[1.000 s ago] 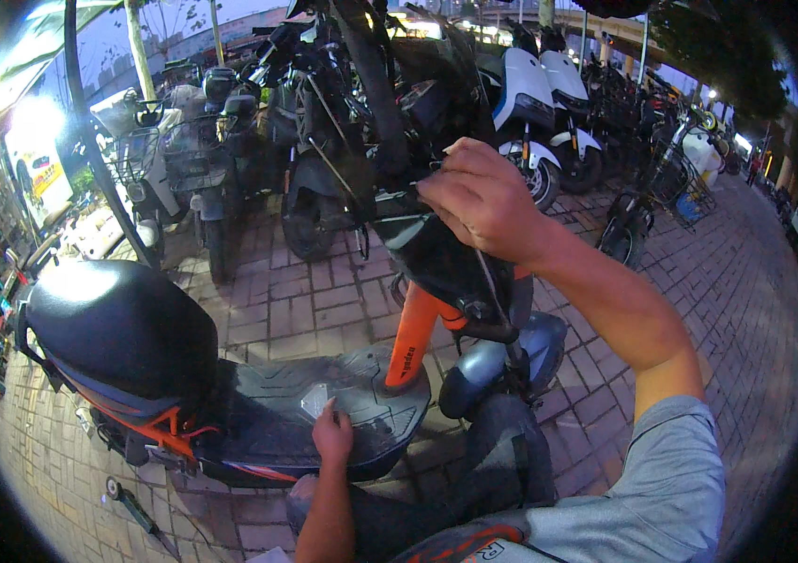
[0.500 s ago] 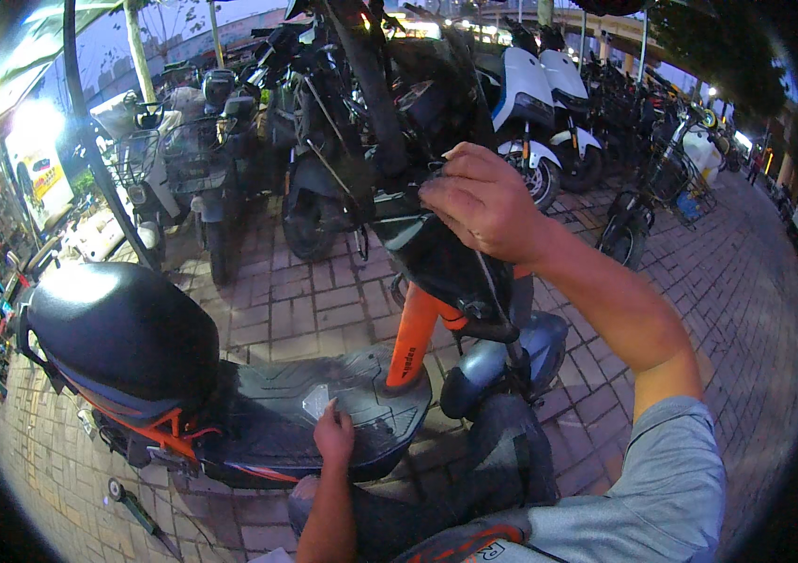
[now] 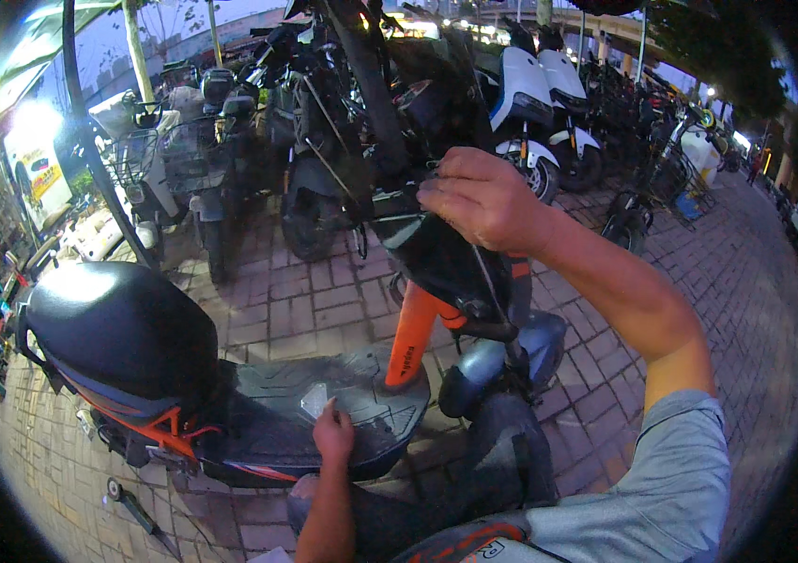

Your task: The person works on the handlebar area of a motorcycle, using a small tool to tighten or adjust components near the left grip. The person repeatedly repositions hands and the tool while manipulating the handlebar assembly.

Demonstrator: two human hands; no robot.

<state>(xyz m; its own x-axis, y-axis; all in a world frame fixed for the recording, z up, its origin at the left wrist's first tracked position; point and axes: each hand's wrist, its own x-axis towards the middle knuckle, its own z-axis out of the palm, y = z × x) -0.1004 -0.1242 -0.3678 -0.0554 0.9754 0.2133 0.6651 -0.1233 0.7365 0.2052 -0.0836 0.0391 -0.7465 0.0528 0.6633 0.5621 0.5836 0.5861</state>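
Observation:
An orange-and-black scooter with a black seat (image 3: 122,333), an orange stem (image 3: 408,342) and dark handlebar housing (image 3: 422,263) stands before me. My right hand (image 3: 479,202) is raised at that housing, fingers closed round something small I cannot make out; a thin cable or rod hangs below it. My left hand (image 3: 333,432) rests low at the footboard (image 3: 268,403), fingers curled, its tip touching a small pale, clear-looking piece (image 3: 314,402); whether it grips that is hidden. My dark-clad leg (image 3: 502,450) is beside the front wheel area.
Parked scooters and bikes (image 3: 202,178) line the back, including two white-fronted ones (image 3: 521,84). A dark post (image 3: 108,169) rises at left. A long tool with a small wheel (image 3: 136,516) lies on the brick paving (image 3: 305,300). A small distant figure (image 3: 754,164) is far right.
My right hand has shifted very slightly down, and its elbow a little to the right. My left hand has barely moved.

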